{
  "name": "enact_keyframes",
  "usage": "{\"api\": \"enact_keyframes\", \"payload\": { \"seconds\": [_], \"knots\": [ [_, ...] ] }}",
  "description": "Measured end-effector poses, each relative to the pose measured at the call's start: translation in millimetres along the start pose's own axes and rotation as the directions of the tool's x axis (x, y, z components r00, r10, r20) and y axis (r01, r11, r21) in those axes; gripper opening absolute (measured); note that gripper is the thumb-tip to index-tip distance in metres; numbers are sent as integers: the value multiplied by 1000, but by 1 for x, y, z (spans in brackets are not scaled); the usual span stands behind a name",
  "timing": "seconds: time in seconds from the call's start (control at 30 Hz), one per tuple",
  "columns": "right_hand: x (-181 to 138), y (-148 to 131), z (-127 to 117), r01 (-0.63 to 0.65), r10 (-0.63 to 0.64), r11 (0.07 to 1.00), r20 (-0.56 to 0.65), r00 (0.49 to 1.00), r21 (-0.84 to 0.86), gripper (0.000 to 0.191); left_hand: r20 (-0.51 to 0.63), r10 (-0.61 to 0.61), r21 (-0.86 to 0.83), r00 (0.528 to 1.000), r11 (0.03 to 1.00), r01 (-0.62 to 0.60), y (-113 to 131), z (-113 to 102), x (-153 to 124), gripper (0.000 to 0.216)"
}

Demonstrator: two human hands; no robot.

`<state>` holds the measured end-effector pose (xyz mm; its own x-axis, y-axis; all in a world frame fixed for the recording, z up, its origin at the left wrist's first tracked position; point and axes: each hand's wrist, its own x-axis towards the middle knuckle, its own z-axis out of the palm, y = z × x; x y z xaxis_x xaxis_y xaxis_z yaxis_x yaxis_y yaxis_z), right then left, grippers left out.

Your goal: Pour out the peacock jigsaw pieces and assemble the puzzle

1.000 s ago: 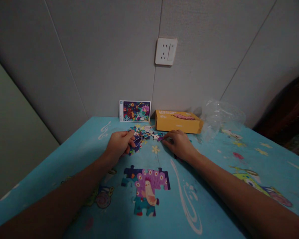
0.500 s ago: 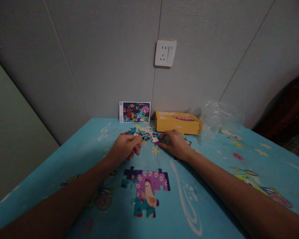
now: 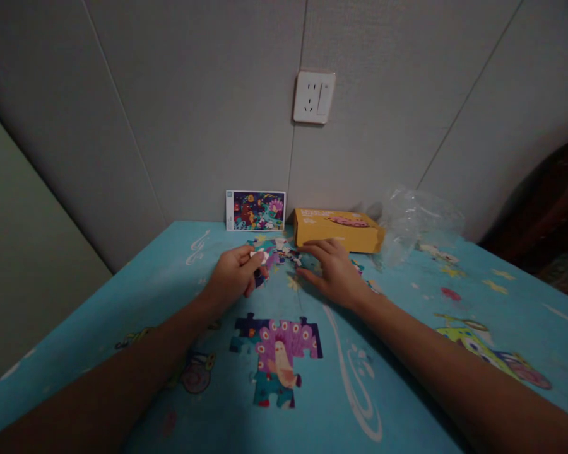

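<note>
My left hand (image 3: 234,272) is closed, pinching a puzzle piece (image 3: 260,255) between thumb and fingers; its exact outline is partly covered by the fingers. My right hand (image 3: 334,272) lies at the right side of the loose puzzle pieces (image 3: 282,251), thumb and index finger apart, fingertips close to a few of them. Whether it touches one I cannot tell. Nearer to me on the table is a joined section of puzzle (image 3: 284,340), showing a purple fan-tailed bird with a pale body, with gaps along its edges.
A picture card (image 3: 255,210) of the puzzle leans against the wall. Beside it lies a yellow box (image 3: 339,230), with a crumpled clear plastic bag (image 3: 416,217) to its right. A blue cartoon-print cloth (image 3: 397,391) covers the table. A socket (image 3: 314,96) is on the wall.
The right hand has drawn its fingers back from the purple piece it was at, and they are spread wider. The left hand has lifted slightly, with its piece turned more into view.
</note>
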<state>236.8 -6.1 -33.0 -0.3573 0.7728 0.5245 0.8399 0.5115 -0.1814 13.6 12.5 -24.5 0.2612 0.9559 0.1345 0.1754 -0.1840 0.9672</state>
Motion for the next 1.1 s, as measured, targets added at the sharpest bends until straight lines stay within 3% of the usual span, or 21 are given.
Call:
{"api": "enact_keyframes", "payload": {
  "seconds": [0.13, 0.3, 0.5, 0.67, 0.83, 0.9, 0.97, 1.03, 1.1],
  "knots": [
    [0, 18, 7, -173, 192, 978, 180, 965, -115, 34, -155, -182, -129, 971, 978, 163, 0, -6, 4, 16],
    [2, 19, 8, -181, 201, 977, 204, 958, -115, 26, -269, -243, -212, 932, 959, 189, -3, -6, 6, 26],
    [4, 11, 3, -189, 200, 978, 126, 972, -91, 29, -306, -303, -236, 903, 942, 237, -3, -8, 6, 30],
    [4, 6, 0, -83, 84, 996, 10, 996, -28, 25, -278, -334, -204, 901, 937, 284, -4, -10, 8, 31],
    [2, 0, -5, 78, -70, 994, -107, 992, 74, 21, -369, -181, -78, 912, 983, 164, -4, -11, 9, 36],
    [1, -7, -8, 144, -129, 984, -140, 982, 104, 19, -302, -89, -32, 949, 996, 83, -2, -9, 5, 31],
    [-1, -16, -10, 210, -192, 970, -142, 971, 121, 18, -79, -31, -12, 996, 999, 30, 0, -4, 0, 29],
    [-2, -23, -13, 276, -260, 952, -127, 957, 131, 18, 181, -17, 23, 983, 1000, 13, 0, 3, -6, 29],
    [-1, -24, -17, 302, -286, 945, -130, 950, 126, 20, 317, -33, 41, 948, 999, 22, -1, 8, -9, 29]
  ]
}}
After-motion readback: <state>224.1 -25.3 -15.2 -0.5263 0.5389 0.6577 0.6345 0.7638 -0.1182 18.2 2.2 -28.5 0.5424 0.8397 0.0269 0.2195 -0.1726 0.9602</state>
